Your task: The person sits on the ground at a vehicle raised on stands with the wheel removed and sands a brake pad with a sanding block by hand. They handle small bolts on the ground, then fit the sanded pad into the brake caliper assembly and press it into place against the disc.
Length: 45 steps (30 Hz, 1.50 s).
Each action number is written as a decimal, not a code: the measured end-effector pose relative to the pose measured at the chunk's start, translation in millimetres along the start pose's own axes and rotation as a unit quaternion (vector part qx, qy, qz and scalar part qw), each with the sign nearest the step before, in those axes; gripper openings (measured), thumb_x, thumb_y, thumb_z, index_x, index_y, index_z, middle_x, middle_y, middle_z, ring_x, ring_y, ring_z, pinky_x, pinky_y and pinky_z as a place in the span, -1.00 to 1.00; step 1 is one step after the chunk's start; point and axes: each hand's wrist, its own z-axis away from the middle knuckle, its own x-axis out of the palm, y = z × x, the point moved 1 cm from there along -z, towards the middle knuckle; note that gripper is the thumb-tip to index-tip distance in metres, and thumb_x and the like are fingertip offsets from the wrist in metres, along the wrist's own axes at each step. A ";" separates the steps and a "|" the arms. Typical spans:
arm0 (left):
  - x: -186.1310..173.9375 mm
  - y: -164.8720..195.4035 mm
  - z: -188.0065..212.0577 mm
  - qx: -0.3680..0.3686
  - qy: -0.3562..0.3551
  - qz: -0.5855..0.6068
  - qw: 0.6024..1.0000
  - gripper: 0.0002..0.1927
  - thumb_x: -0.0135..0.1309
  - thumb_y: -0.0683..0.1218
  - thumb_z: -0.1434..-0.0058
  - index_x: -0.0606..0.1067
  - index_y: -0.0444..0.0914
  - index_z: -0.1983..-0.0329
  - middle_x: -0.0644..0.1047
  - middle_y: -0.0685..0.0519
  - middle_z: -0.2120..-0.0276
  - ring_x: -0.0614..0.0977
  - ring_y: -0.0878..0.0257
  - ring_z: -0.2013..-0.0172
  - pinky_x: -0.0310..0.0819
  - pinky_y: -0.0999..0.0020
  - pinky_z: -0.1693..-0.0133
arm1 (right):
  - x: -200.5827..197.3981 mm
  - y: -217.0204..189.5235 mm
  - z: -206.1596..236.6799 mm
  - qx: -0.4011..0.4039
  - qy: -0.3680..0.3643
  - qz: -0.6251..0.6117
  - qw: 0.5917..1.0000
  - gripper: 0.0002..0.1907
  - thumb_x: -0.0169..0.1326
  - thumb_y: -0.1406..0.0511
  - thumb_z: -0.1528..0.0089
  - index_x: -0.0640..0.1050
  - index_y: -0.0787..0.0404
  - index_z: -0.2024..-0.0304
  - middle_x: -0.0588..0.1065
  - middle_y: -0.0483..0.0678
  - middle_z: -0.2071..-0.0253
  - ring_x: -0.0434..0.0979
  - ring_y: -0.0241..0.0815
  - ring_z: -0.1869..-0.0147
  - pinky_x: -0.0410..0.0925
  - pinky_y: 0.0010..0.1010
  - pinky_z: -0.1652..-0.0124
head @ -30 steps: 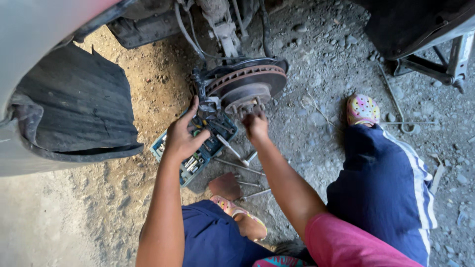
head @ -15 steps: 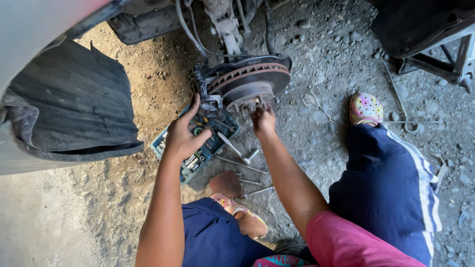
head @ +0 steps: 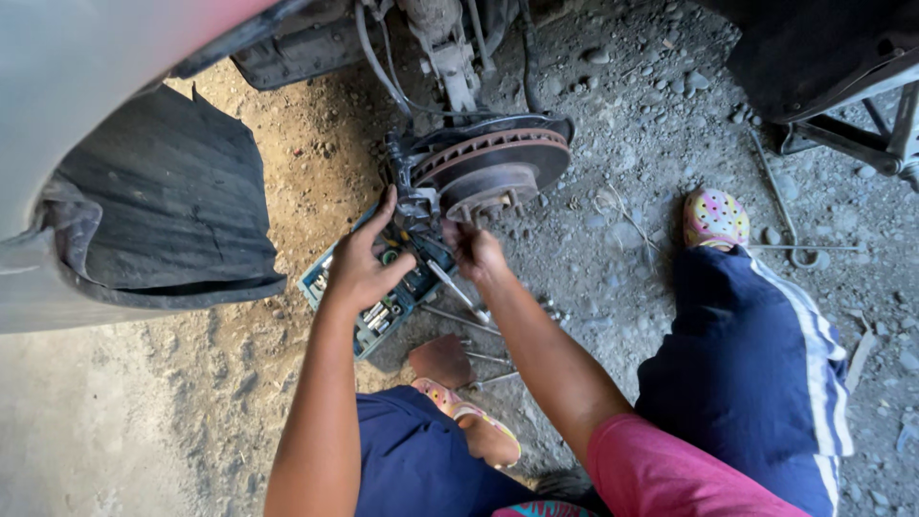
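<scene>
Here, mid-frame, our left hand rests open on the caliper; our right hand grips a tool below the disc.

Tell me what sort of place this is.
Probably an outdoor or makeshift car repair spot. A rusty round brake disc hangs bare with its wheel off, an open green socket set case lies on bare dirt and gravel ground, and both hands work at the hub.

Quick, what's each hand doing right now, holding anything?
Left hand: fingers spread open, pressed on the brake caliper, gripping nothing.
Right hand: closed below the brake disc; what it grips cannot be told.
</scene>
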 end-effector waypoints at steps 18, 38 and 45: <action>-4.6 5.0 2.3 -0.019 0.001 -0.013 1.000 0.00 0.25 -0.09 0.03 0.14 0.10 -0.52 0.50 -0.06 -0.28 0.64 0.21 -0.08 0.57 0.30 -0.04 | -22.7 -76.4 21.7 -0.205 0.100 0.223 0.948 -0.77 -0.06 0.46 -0.34 0.52 0.37 -0.01 0.49 0.01 0.29 0.54 -0.14 0.33 0.51 -0.27 0.24; -2.2 -6.2 -4.0 -0.041 -0.034 0.087 0.995 -0.04 0.19 -0.15 -0.01 0.17 -0.03 -0.54 0.54 -0.11 -0.22 0.66 0.22 0.02 0.58 0.35 0.01 | 71.7 -144.5 95.5 -0.530 0.130 0.542 0.638 -0.62 -0.12 0.54 -0.33 0.55 0.35 -0.15 0.61 0.11 -0.11 0.60 -0.09 -0.26 0.34 -0.36 -0.26; 2.5 -3.1 0.4 -0.034 -0.015 0.108 0.993 -0.05 0.19 -0.13 0.00 0.17 -0.05 -0.53 0.46 -0.09 -0.32 0.61 0.19 -0.08 0.54 0.31 -0.04 | 138.6 -127.6 142.5 -0.574 0.064 0.654 0.488 -0.53 -0.04 0.52 -0.15 0.65 0.17 -0.06 0.54 0.19 -0.17 0.50 0.17 -0.34 0.29 -0.16 -0.34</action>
